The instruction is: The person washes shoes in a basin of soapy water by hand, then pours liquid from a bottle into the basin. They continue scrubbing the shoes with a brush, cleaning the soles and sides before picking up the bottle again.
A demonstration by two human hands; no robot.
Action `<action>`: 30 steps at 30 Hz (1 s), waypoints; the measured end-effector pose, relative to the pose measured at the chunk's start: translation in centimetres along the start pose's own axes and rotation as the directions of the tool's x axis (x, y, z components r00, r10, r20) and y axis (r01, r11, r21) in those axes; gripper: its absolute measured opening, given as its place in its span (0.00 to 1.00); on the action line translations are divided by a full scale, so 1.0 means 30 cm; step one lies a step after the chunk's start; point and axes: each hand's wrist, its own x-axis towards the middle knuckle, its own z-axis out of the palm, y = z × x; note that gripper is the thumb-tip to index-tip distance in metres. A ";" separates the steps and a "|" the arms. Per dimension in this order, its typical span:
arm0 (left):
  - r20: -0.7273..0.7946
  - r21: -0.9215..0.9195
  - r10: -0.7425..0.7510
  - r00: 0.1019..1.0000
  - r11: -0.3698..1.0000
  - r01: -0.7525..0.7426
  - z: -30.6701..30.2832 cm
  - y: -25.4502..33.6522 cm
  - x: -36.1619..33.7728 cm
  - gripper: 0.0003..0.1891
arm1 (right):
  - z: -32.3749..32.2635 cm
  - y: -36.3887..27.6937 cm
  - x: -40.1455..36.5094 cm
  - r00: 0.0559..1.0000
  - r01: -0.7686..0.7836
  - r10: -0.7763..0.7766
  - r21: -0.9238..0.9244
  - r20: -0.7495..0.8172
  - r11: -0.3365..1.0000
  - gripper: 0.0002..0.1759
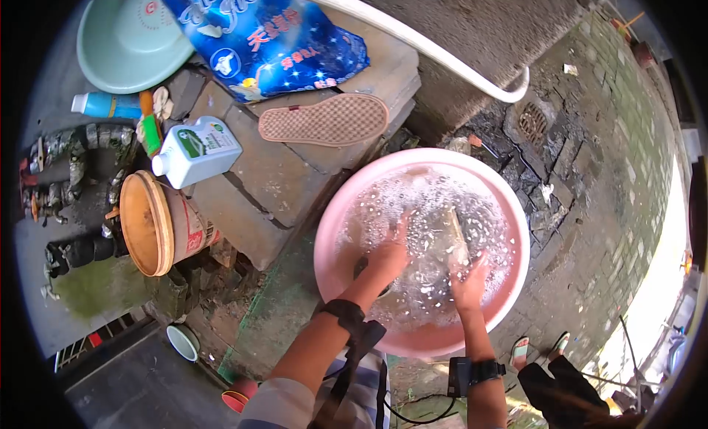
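A round pink basin (520, 245) holds cloudy water covered with white suds. My left hand (389, 258) is in the basin's left half, its fingertips at the foam and apart. On the right side, my right hand (470, 280) touches or lies just below a pale, narrow item (456, 237) that is partly under the suds; what it is I cannot make out. Whether the right fingers grip it is unclear. A dark shape shows in the water beside my left wrist, mostly hidden.
Left on stone slabs (258, 200) are a woven insole (324, 121), a blue detergent bag (273, 46), a white bottle (198, 152), a green basin (129, 42) and an orange-rimmed bucket (147, 222). A white pipe (442, 53) curves above. A person's sandalled feet (521, 351) stand lower right.
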 end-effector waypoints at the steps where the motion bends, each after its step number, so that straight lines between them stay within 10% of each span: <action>1: 0.009 -0.001 -0.021 1.000 1.000 0.021 -0.026 0.019 -0.010 0.45 | 0.008 0.050 0.002 0.999 0.047 -0.047 0.008 0.009 0.999 0.46; 6: 0.117 -0.232 0.071 0.991 0.972 -0.042 0.071 -0.070 0.043 0.45 | -0.032 -0.012 0.033 0.995 -0.069 0.053 0.195 0.085 0.978 0.43; 12: -0.142 -0.371 0.076 0.987 0.920 -0.124 0.040 -0.039 -0.009 0.44 | -0.114 -0.140 0.038 0.992 -0.127 0.126 0.087 0.011 0.988 0.40; 18: -0.561 -0.106 0.261 0.785 0.918 -0.381 0.032 -0.075 -0.118 0.48 | -0.178 -0.276 -0.011 0.980 -0.186 0.162 -0.235 -0.118 0.954 0.41; 26: -0.422 -0.220 0.478 0.770 0.770 -0.599 -0.055 -0.190 -0.240 0.41 | -0.292 -0.704 -0.050 0.953 0.171 -0.227 -0.259 -0.203 0.951 0.16; 30: -0.167 -0.551 0.565 0.808 0.626 -0.552 -0.127 -0.271 -0.264 0.29 | -0.228 -1.093 -0.081 0.923 0.381 -0.362 0.184 -0.126 0.906 0.12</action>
